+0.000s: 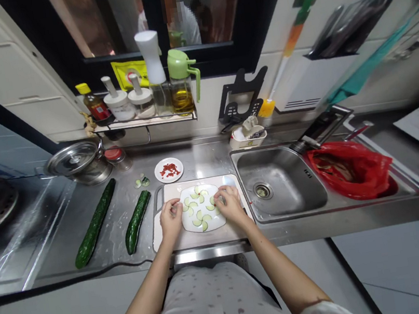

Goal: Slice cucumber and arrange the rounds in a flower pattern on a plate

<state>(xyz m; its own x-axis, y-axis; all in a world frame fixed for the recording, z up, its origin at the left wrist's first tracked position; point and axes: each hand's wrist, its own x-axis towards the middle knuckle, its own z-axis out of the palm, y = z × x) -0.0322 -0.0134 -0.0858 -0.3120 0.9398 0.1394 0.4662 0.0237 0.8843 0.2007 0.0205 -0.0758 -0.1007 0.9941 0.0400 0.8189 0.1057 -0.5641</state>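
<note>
Head view, looking down: a stainless-steel counter (113,229) with one sink (289,192) on the right. In front of the person lies one white cutting board (198,239) with a grey handle. One red plastic bag (372,169) slumps open beyond the sink basin; one lidded steel pot (95,169) stands at the back left.

Two dark green cucumbers lie left of the board: a longer cucumber (96,226), farther off, and a shorter cucumber (137,223), nearer.

On the board sits one white, roughly square plate (217,221), between the person's two hands, which are apart from each other. The left hand (171,218) curls at the plate's left edge, thumb and fingers close together. The right hand (231,203) reaches over the right edge, fingertips at a cluster of slices. Whether either pinches anything, I cannot tell.

Behind the board is one round white saucer (158,168); a few cucumber trimmings (138,183) lie beside it.

The cucumber slices (204,226) form four pinwheel clusters on the plate. The step in hand appears to be arranging them; the next move probably calls for light fingertip nudges that spare neighbouring slices.

Smallest are the chopped red pieces (169,170) on the saucer, too many to count.
</note>
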